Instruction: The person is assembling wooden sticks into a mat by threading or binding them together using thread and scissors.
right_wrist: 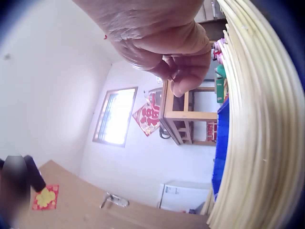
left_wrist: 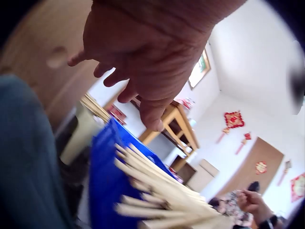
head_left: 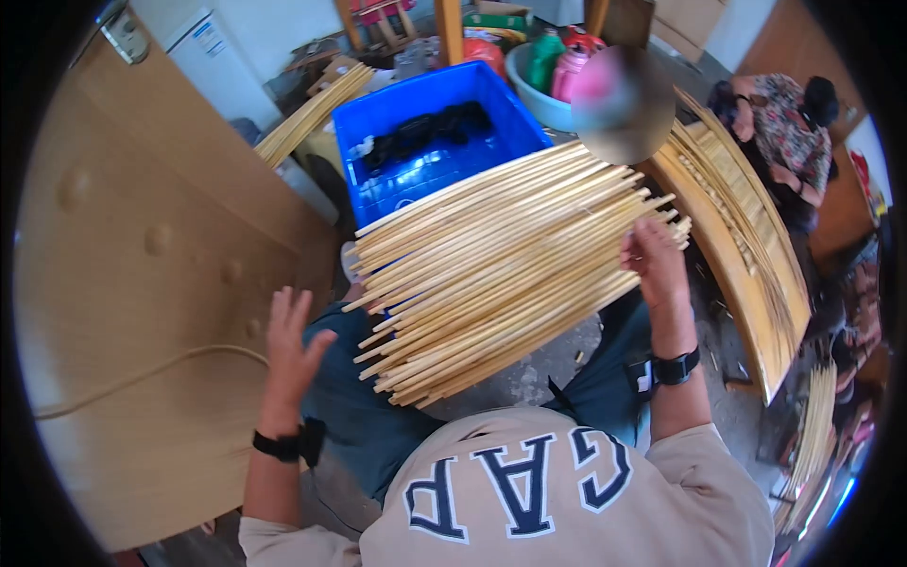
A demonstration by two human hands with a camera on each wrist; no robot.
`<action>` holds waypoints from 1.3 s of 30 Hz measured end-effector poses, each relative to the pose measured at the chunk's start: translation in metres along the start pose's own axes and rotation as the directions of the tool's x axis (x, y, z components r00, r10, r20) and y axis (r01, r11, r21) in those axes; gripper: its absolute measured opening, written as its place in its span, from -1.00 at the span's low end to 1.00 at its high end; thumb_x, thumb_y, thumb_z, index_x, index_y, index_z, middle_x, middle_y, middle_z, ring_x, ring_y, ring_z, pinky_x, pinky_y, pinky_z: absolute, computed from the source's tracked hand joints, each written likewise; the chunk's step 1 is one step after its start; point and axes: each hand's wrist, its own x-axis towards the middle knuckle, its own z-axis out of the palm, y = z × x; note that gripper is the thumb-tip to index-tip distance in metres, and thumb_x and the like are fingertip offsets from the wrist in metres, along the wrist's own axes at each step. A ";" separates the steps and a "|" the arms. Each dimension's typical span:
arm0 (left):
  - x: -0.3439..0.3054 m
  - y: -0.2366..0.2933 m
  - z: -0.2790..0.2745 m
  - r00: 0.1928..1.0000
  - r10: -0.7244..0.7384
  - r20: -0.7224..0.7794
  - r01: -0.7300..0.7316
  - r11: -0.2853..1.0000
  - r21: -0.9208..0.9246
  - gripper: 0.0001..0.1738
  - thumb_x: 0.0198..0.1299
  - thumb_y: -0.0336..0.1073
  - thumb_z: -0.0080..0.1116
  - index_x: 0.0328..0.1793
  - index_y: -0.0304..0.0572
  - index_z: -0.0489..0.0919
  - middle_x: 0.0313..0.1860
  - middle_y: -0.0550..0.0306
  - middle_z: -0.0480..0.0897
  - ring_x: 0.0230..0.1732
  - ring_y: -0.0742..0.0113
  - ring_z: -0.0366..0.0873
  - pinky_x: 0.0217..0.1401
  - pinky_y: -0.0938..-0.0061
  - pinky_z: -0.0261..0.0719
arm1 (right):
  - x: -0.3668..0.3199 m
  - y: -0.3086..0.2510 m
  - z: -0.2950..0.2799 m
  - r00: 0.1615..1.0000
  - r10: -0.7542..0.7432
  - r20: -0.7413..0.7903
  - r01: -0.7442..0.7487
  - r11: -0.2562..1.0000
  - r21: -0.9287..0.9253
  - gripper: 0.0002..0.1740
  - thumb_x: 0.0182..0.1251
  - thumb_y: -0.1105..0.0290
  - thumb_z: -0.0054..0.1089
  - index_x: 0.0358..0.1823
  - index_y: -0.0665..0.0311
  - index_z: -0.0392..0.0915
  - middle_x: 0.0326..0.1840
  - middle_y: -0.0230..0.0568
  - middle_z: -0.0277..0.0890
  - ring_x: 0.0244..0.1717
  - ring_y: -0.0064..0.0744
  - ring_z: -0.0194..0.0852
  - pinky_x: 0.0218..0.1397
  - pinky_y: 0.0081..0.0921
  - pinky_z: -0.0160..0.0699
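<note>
A wide layer of thin, pale, straw-coloured sticks [head_left: 501,274] spreads above the person's lap, overlapping the near side of a blue plastic bin [head_left: 444,156] in the head view. Left of the stick ends, the left hand [head_left: 295,340] is held up with its fingers spread and nothing in it. Its palm and separate fingertips show in the left wrist view, above the sticks [left_wrist: 167,191]. By the uneven right ends is the right hand [head_left: 657,260], its fingers loosely bent. The right wrist view shows this hand [right_wrist: 167,43] beside the sticks [right_wrist: 259,114], with nothing visible gripped.
Dark material [head_left: 430,132] lies inside the bin. A curved wooden piece [head_left: 746,274] bearing long stalks stands at the right, near a seated person [head_left: 794,142]. A wooden panel [head_left: 161,283] rises on the left. Behind the bin, a basin [head_left: 539,99] holds bottles.
</note>
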 end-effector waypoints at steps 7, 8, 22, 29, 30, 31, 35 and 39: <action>-0.036 0.151 0.039 0.825 0.512 0.240 -0.500 0.859 -0.115 -0.22 0.00 0.16 0.10 0.31 -0.05 0.27 0.34 -0.12 0.18 0.42 -0.09 -0.05 0.34 -0.21 -0.23 | -0.071 0.036 0.014 0.934 0.315 0.167 -0.263 0.925 -0.274 -0.83 0.32 0.33 -0.05 -0.24 0.29 0.39 -0.20 -0.21 0.49 -0.25 -0.53 0.45 -0.27 -0.60 0.49; -0.037 0.150 0.047 0.848 0.478 0.230 -0.469 0.878 -0.097 -0.22 0.00 0.16 0.10 0.31 -0.05 0.27 0.34 -0.12 0.18 0.42 -0.09 -0.05 0.34 -0.21 -0.23 | -0.072 0.043 0.014 0.957 0.226 0.182 -0.165 0.940 -0.299 -0.85 0.32 0.34 -0.04 -0.24 0.29 0.39 -0.15 -0.21 0.48 -0.22 -0.55 0.42 -0.21 -0.61 0.45; 0.093 0.105 0.075 0.902 0.318 0.291 -0.359 0.928 0.099 -0.47 0.24 0.09 -0.20 0.27 0.08 0.31 0.32 0.12 0.27 0.44 -0.02 -0.08 0.35 -0.24 -0.28 | 0.016 0.074 0.057 0.936 -0.053 0.347 0.225 0.850 -0.476 -0.83 0.34 0.33 -0.03 -0.35 0.27 0.36 0.07 -0.17 0.39 0.01 -0.49 0.34 0.08 -0.55 0.32; 0.103 0.086 0.059 0.947 0.268 0.179 -0.280 0.959 0.044 -0.43 0.23 0.06 -0.15 0.30 -0.01 0.28 0.32 0.01 0.25 0.44 0.00 -0.09 0.37 -0.13 -0.21 | 0.010 0.055 0.064 0.945 -0.098 0.311 0.135 0.986 -0.098 -0.88 0.33 0.35 -0.03 -0.32 0.23 0.36 0.06 -0.18 0.41 0.03 -0.44 0.37 0.08 -0.50 0.38; 0.104 0.080 0.052 0.962 0.255 0.094 -0.257 0.966 0.005 -0.42 0.22 0.03 -0.11 0.31 -0.04 0.27 0.32 0.00 0.25 0.44 0.00 -0.09 0.37 -0.09 -0.20 | 0.004 0.046 0.063 0.954 -0.088 0.287 0.109 0.992 -0.060 -0.87 0.33 0.34 -0.03 -0.32 0.23 0.36 0.04 -0.16 0.42 0.02 -0.42 0.40 0.03 -0.49 0.42; 0.105 0.068 0.044 0.961 0.267 0.066 -0.271 0.961 0.055 -0.42 0.18 -0.03 -0.02 0.29 -0.11 0.29 0.33 -0.03 0.23 0.44 0.01 -0.09 0.37 -0.05 -0.15 | 0.000 0.038 0.060 0.963 -0.074 0.258 0.082 0.996 -0.019 -0.87 0.33 0.33 -0.03 -0.32 0.22 0.37 0.02 -0.13 0.44 0.00 -0.40 0.42 -0.02 -0.47 0.46; 0.107 0.006 0.012 0.992 0.117 0.053 -0.127 0.958 0.257 -0.39 0.10 -0.03 0.09 0.23 -0.16 0.34 0.33 -0.09 0.21 0.42 -0.02 -0.04 0.37 -0.04 -0.07 | -0.001 0.019 0.046 0.983 -0.083 0.166 0.084 0.996 -0.002 -0.85 0.33 0.31 -0.02 -0.32 0.22 0.41 -0.16 -0.13 0.53 -0.21 -0.47 0.51 -0.24 -0.58 0.50; 0.126 -0.046 -0.015 0.996 -0.013 0.089 -0.027 0.901 0.432 -0.39 0.06 -0.09 0.14 0.21 -0.24 0.36 0.31 -0.10 0.24 0.40 -0.02 0.00 0.39 0.06 -0.01 | 0.012 0.020 0.036 0.985 -0.164 0.054 0.161 0.985 0.054 -0.84 0.33 0.32 -0.02 -0.31 0.25 0.42 -0.25 -0.14 0.55 -0.35 -0.57 0.48 -0.33 -0.62 0.46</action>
